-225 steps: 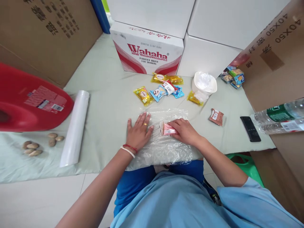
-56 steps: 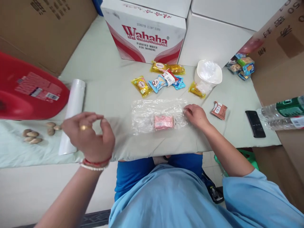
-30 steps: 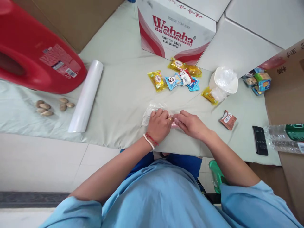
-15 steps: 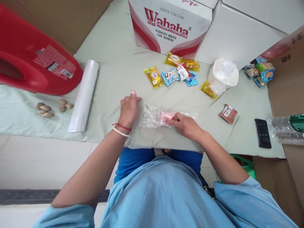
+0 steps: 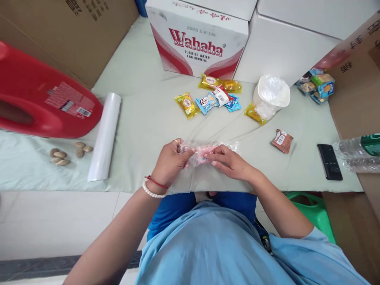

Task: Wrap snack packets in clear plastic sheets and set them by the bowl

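Observation:
A pink packet (image 5: 204, 153) lies at the near edge of the cloth-covered table, partly inside crinkled clear plastic film (image 5: 233, 147). My left hand (image 5: 171, 158), with a red cord and a white bead bracelet at the wrist, pinches the film at the packet's left end. On the packet's right end rest the fingers of my right hand (image 5: 230, 161), thumb and fingers closed on it. Beyond the hands lie a yellow wrapped snack (image 5: 187, 105), a blue packet (image 5: 207, 103) and more small snack packs.
A white plastic roll (image 5: 104, 138) lies left, near a red jug (image 5: 56, 99) and several brown nuts (image 5: 59, 157). At the right are a white tub (image 5: 257, 95), a brown packet (image 5: 282, 141), a black phone-like device (image 5: 329, 161) and clear bottles (image 5: 348, 150). A Wahaha carton (image 5: 196, 43) stands behind.
My left hand has come down and right, from free above the table to gripping the film's left end. My right hand stays on the pink packet. The camera view has shifted slightly.

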